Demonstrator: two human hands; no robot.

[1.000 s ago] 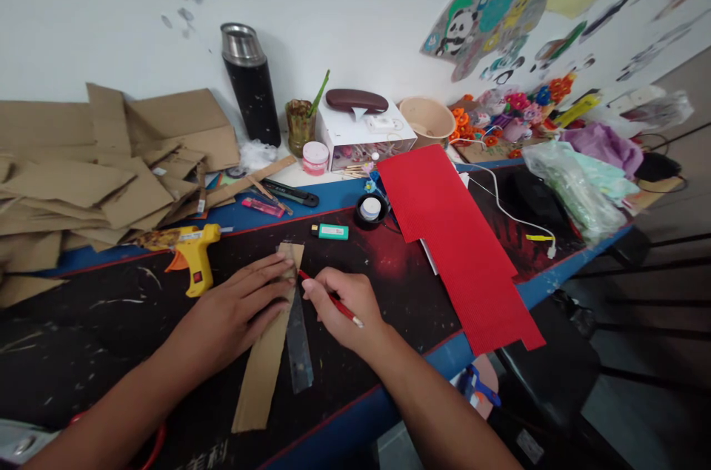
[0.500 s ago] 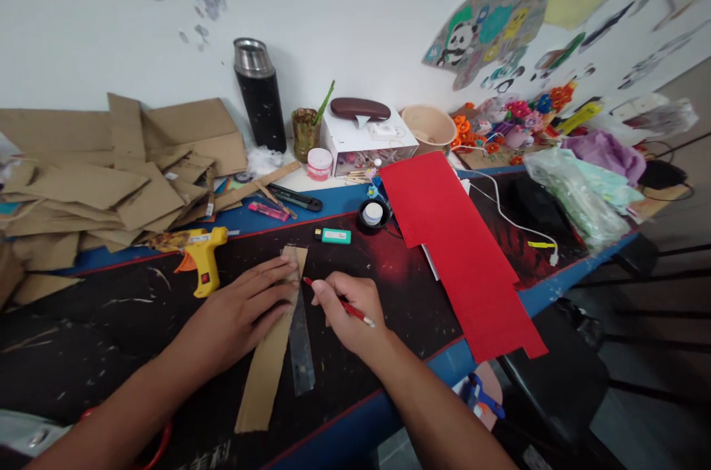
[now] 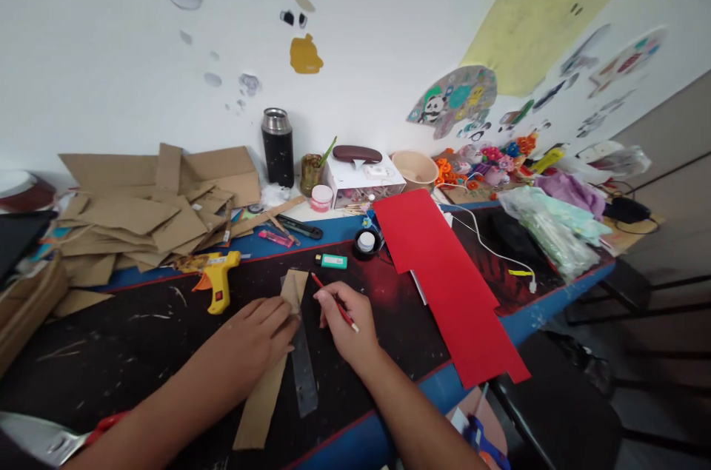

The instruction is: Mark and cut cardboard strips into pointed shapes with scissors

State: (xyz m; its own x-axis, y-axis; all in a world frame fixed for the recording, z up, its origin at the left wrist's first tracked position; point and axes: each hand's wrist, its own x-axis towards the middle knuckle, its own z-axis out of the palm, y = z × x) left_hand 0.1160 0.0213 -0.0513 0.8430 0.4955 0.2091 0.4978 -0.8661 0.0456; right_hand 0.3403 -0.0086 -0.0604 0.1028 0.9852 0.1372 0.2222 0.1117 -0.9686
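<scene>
From here: right hand (image 3: 352, 346) grasping red pencil (image 3: 345, 316), tip beside far end of cardboard strip (image 3: 258, 414). Left hand (image 3: 260, 337) unclenched, pressed over strip and clear ruler (image 3: 304, 374) crossing it. Both on dark mat (image 3: 138, 340).

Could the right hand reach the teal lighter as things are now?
Probably yes: the teal lighter lies just beyond the right hand, with only dark mat between them. However, that hand holds a red pencil.

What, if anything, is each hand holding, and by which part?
Right hand: red pencil, by the shaft, nearer the point than the tail. Left hand: nothing visibly gripped; lies over the clear ruler and cardboard strip.
</scene>
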